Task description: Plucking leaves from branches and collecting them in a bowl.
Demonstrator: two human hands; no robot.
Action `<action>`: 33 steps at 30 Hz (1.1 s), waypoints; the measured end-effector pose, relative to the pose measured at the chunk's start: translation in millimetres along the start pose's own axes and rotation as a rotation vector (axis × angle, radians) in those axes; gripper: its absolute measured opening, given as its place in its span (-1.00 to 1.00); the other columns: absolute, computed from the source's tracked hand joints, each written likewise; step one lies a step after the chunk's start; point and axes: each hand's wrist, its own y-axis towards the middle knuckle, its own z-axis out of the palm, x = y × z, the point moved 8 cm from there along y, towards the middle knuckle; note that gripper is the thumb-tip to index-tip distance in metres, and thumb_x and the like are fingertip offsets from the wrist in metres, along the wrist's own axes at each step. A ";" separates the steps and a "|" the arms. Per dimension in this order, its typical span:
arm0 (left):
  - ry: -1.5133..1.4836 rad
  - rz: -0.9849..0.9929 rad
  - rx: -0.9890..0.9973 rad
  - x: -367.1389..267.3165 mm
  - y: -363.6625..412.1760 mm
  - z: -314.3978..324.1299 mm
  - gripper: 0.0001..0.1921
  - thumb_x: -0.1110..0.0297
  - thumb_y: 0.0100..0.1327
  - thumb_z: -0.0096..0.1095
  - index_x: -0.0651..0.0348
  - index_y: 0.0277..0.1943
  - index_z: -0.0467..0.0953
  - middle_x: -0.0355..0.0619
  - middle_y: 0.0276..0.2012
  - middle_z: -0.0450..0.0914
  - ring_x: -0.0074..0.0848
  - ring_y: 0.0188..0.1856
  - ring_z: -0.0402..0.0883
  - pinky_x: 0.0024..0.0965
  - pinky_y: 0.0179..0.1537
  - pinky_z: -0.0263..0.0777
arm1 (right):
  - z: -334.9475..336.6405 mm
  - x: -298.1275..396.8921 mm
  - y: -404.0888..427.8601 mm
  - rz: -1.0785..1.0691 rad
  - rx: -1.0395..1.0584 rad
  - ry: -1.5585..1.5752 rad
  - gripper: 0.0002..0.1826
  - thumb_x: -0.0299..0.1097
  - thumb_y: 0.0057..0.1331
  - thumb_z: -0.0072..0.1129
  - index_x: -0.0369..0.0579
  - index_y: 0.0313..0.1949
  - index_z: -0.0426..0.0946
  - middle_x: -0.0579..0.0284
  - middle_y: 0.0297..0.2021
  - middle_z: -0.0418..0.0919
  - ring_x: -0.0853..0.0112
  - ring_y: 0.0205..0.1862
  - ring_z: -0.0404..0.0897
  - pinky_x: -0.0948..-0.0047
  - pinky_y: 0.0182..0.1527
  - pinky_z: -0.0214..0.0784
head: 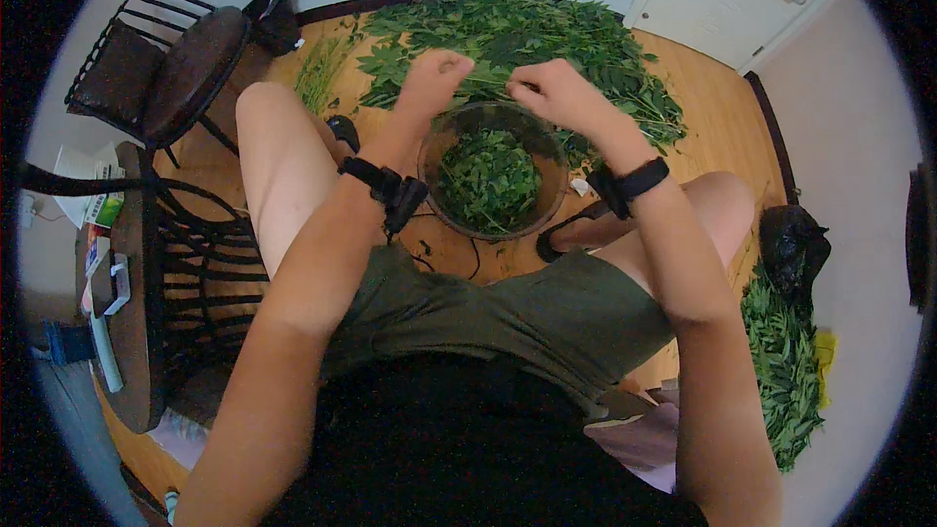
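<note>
A thin green stem (489, 83) spans the gap between my two hands, above the far rim of a round bin. My left hand (437, 80) has its fingers curled at the stem's left end. At the other end my right hand (550, 90) is closed, knuckles up, with the stem running to its fingertips. Below them, between my legs, the bin (554, 208) holds a heap of plucked green leaves (490, 179). Beyond my hands a broad pile of leafy branches (512, 29) lies on the wooden floor.
Bare stems (320, 77) lie left of the pile. A dark chair (121, 80) and a round stool (196, 73) stand at the far left, an oval table (139, 351) nearer. On the right are a black plastic bag (790, 245) and more leaves (783, 380) along the wall.
</note>
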 end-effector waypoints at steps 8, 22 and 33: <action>-0.233 -0.179 -0.078 7.1 2.7 -28.6 -0.73 0.10 0.28 0.26 0.13 -0.16 0.57 -0.43 -0.62 0.28 -0.70 -0.66 0.17 -0.55 -0.64 0.07 | 26.9 -51.9 -16.9 0.209 0.127 0.081 -0.64 -0.14 0.33 0.04 -0.22 -0.35 0.60 -0.14 -0.41 0.63 -0.03 -0.29 0.61 0.10 -0.18 0.47; -0.622 -0.254 0.073 0.1 -3.4 -11.4 -0.77 0.12 0.33 0.22 0.08 -0.25 0.45 -0.46 -0.67 0.15 -0.76 -0.69 0.12 -0.61 -0.69 -0.03 | 123.3 13.8 -31.9 -0.072 0.416 0.256 -0.69 -0.23 0.37 0.05 -0.28 -0.18 0.54 0.01 -0.40 0.66 0.29 -0.44 0.64 0.30 -0.31 0.45; -0.684 -0.242 0.266 -6.3 -7.8 1.0 -0.35 -0.22 0.39 -0.10 0.11 0.30 0.24 -0.06 0.03 0.52 -0.26 0.12 0.46 -0.20 0.23 0.22 | 46.2 -38.6 4.7 0.246 0.102 0.823 -0.67 -0.19 0.46 -0.07 -0.20 -0.11 0.54 0.21 -0.38 0.67 0.60 -0.49 0.51 0.59 -0.39 0.37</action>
